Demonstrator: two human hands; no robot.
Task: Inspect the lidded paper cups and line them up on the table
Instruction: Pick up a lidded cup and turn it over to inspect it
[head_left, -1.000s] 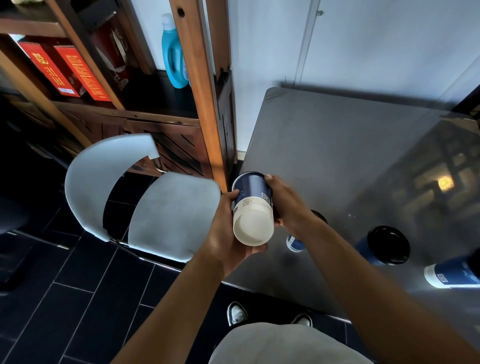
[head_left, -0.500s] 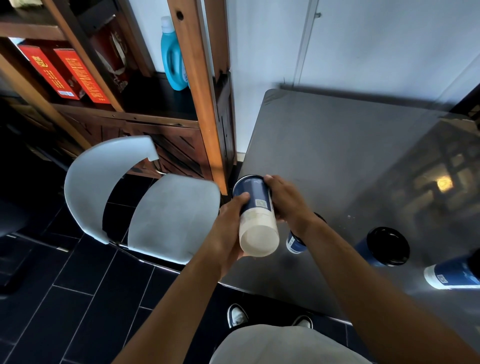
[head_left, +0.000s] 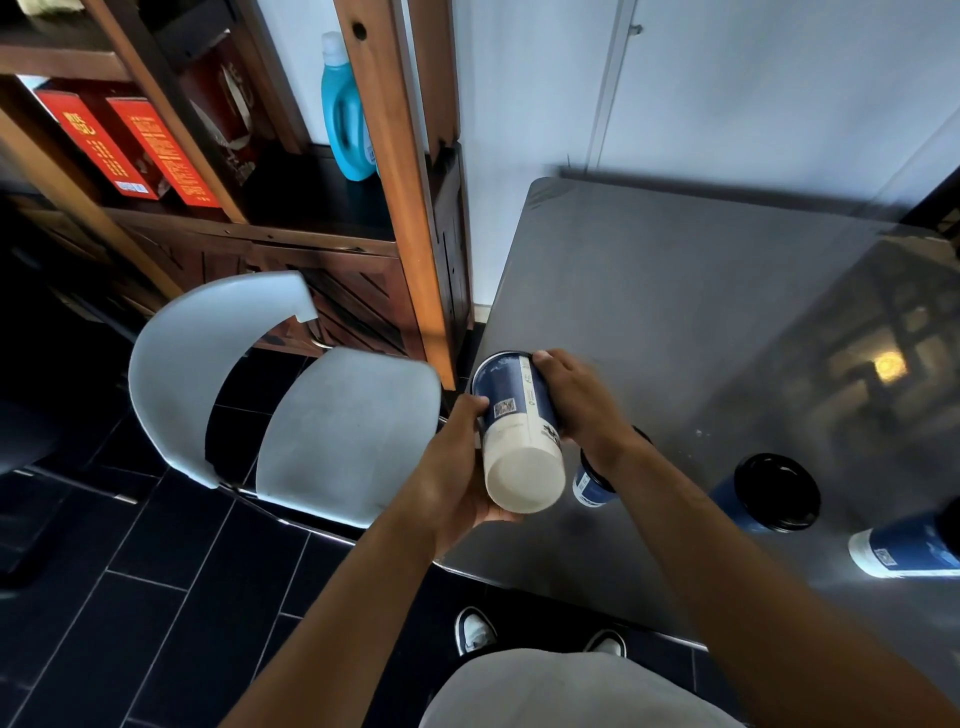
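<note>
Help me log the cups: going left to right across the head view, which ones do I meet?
Cup held in both hands → upright cup behind the right wrist → upright cup with black lid → cup at the right edge.

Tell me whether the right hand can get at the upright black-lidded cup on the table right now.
Probably not yet: the right hand and the left hand both hold the tilted blue and white cup. The path across the table to the black-lidded cup looks free once it lets go.
</note>
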